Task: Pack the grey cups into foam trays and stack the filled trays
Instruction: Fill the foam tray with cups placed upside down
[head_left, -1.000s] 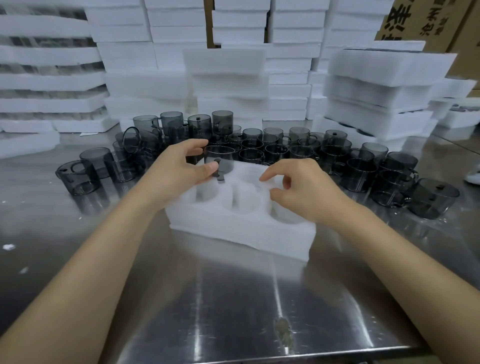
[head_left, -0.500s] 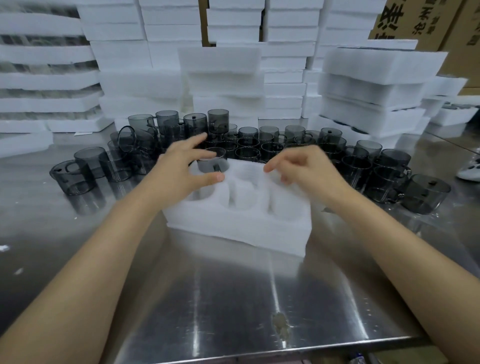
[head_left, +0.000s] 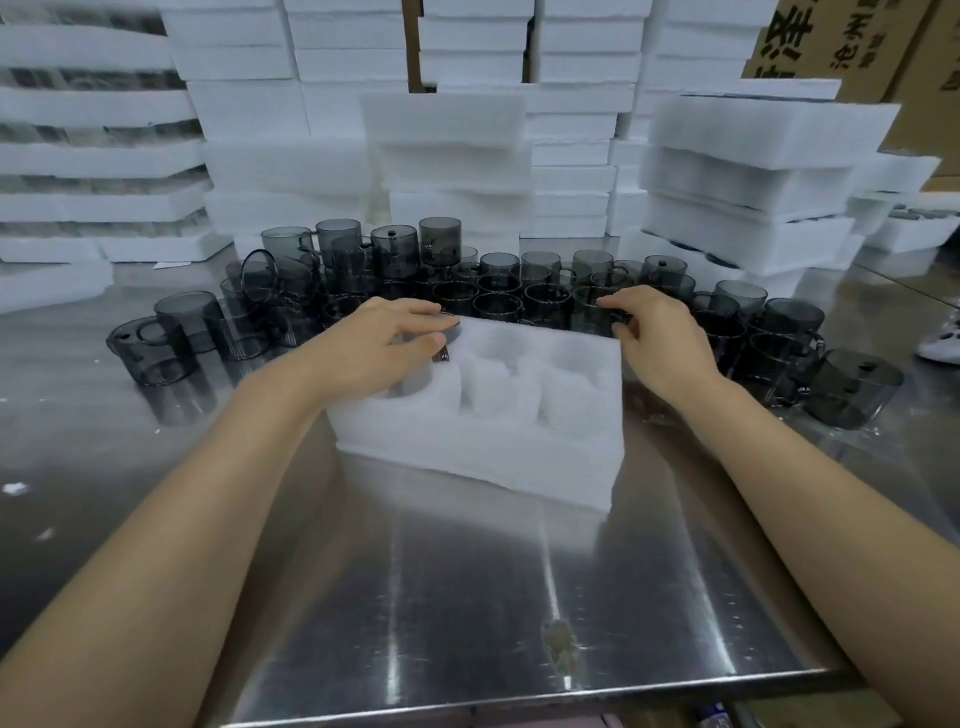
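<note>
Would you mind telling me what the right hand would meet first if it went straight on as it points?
The right hand would likely first meet the grey cup just behind the foam tray; depth is unclear.

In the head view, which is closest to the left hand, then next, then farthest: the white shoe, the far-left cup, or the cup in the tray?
1. Cup in the tray: under the left hand.
2. Far-left cup: left, on the table.
3. White shoe: far right edge.

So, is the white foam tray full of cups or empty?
Nearly empty: the left hand holds one grey transparent cup in a left pocket; other visible pockets are bare.
</note>
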